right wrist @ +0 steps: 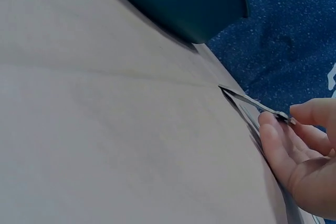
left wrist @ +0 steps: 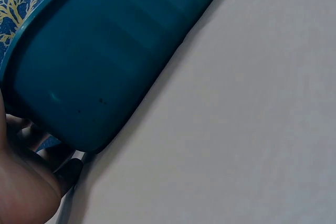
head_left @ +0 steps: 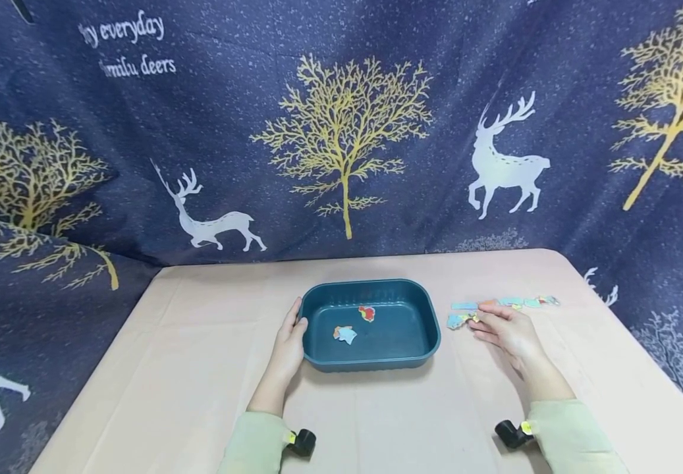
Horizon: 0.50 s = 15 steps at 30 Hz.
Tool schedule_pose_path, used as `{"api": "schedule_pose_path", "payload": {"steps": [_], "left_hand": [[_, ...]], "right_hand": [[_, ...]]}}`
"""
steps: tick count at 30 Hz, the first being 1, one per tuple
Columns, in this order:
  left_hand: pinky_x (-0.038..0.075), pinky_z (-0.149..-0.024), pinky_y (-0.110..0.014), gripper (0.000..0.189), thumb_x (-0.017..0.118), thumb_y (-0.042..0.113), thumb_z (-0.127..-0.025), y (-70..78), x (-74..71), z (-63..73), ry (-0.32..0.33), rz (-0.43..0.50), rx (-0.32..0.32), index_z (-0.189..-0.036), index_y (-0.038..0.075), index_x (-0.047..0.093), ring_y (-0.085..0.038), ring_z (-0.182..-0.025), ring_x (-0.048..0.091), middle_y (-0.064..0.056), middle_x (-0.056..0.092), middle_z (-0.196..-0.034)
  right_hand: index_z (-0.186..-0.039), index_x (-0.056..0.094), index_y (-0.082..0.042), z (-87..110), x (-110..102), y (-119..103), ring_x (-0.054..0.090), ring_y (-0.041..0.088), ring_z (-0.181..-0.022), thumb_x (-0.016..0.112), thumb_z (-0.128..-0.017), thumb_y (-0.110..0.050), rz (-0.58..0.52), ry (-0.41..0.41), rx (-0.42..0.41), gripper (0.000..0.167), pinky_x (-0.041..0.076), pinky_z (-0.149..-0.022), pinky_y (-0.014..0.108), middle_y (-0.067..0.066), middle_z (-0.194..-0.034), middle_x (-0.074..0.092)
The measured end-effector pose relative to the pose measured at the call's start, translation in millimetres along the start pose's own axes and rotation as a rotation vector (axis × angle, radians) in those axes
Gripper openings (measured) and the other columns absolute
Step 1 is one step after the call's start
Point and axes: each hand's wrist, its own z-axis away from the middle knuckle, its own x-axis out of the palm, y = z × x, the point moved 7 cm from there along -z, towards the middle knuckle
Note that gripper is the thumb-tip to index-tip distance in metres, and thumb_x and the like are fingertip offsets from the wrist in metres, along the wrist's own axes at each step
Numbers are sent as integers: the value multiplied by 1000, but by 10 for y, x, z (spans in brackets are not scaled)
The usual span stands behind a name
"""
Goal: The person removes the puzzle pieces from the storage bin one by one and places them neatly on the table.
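Note:
A dark teal plastic basin (head_left: 371, 362) stands on the table, with two small cardboard puzzle pieces inside: a red and yellow one (head_left: 367, 313) and a light blue one (head_left: 346, 334). My left hand (head_left: 287, 342) holds the basin's left end; in the left wrist view its fingers lie by the outer corner. Right of the basin, my right hand (head_left: 510, 334) pinches a blue and yellow puzzle piece (head_left: 455, 321) between thumb and fingers. Seen edge-on in the right wrist view, that piece (right wrist: 247, 98) is tilted, its far end low over the tabletop.
Several more puzzle pieces (head_left: 532, 303) lie in a row on the table just beyond my right hand. A pale cloth covers the table (head_left: 211, 368). Behind it hangs a dark blue curtain (head_left: 377, 237) with deer and trees. Each sleeve carries a black wrist camera (head_left: 302, 442).

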Motion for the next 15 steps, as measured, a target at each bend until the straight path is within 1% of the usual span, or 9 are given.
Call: {"api": "schedule_pose_path", "payload": {"steps": [7, 12, 15], "left_hand": [[11, -120, -49, 51, 29, 19, -103, 0, -2, -1, 3, -1, 2, -152, 16, 18, -29, -147, 10, -5, 14, -160], [12, -120, -51, 51, 30, 19, -103, 4, 1, 5, 2, -1, 13, -152, 15, 18, -31, -147, 11, -7, 14, -160], [12, -120, -49, 51, 29, 20, -103, 3, 3, 6, 1, -1, 5, -153, 17, 17, -29, -147, 11, -5, 14, -160]], "right_hand": [[-141, 28, 12, -9, -28, 20, 69, 2, -85, 49, -98, -10, 13, 17, 19, 53, 56, -82, 22, -14, -91, 65], [-140, 31, 12, -9, -61, 22, 69, 2, -83, 49, -98, -10, 3, 61, 36, 51, 56, -82, 23, -13, -94, 63], [-140, 31, 12, -6, -81, 21, 69, 1, -82, 49, -98, -11, -7, 81, 43, 51, 56, -83, 23, -15, -93, 62]]}}
